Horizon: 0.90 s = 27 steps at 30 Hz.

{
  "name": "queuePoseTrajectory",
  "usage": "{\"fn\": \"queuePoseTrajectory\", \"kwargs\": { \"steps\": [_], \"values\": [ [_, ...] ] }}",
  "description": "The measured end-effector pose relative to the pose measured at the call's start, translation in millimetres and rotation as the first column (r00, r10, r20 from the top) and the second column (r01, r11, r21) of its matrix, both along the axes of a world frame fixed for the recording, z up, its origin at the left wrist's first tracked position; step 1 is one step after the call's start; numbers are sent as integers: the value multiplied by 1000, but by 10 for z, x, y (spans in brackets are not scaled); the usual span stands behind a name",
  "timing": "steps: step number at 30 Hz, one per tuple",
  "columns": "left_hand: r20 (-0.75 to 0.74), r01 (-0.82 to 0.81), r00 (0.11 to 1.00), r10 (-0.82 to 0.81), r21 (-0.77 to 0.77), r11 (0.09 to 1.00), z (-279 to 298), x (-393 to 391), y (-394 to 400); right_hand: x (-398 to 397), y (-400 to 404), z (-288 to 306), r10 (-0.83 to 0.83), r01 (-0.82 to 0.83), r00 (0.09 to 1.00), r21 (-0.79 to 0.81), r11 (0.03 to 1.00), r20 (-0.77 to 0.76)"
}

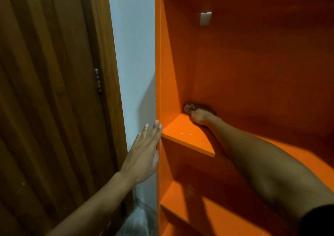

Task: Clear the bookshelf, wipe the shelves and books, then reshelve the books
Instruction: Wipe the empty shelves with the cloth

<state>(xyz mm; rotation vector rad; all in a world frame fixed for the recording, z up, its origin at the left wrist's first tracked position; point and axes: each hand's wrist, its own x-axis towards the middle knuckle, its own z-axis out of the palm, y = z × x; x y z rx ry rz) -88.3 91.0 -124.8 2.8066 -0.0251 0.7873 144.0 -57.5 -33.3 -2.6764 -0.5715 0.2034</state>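
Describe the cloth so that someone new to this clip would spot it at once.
Start at the orange bookshelf filling the right side and follow the right arm in to the shelf it reaches over. In that shelf's back left corner, the right hand grips the cloth, a small crumpled grey-brown wad, the only dull, soft thing against the glossy orange.

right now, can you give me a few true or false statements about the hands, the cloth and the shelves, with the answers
1. The right hand holds a cloth in the back corner of a shelf. True.
2. The left hand grips a book. False: it lies flat, fingers straight, against the bookshelf's side panel.
3. Books fill the shelf being wiped. False: no books show on it.
4. A wooden door stands left of the bookshelf. True.
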Motion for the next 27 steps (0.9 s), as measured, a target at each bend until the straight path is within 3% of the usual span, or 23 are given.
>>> {"fn": "queuePoseTrajectory", "kwargs": {
  "steps": [6, 13, 18, 21, 23, 25, 27],
  "values": [
    [-35, 8, 999, -7, 6, 1000, 130, -15, 59, -5, -36, 43, 125, -124, 992, 66, 990, -13],
    [-30, 42, 999, -43, -51, 998, 129, -36, 79, -545, -131, -49, 384, -384, 902, -42, 922, 196],
    [32, 45, 999, -41, -128, 991, 249, -49, 140, -975, -128, -60, 460, -480, 849, 16, 877, 259],
    [72, 81, 995, -70, -156, 984, 298, -48, 151, -1184, -122, -149, 465, -481, 812, -48, 875, 351],
    [91, 93, 993, -78, -168, 981, 325, -52, 167, -1334, -102, -309, 464, -443, 729, -171, 880, 502],
    [94, 102, 992, -87, -165, 981, 339, -63, 180, -1480, -100, -471, 456, -363, 571, -288, 886, 683],
    [77, 109, 992, -97, -168, 980, 339, -69, 166, -1521, -172, -520, 520, -349, 417, -397, 849, 745]
  ]
}}
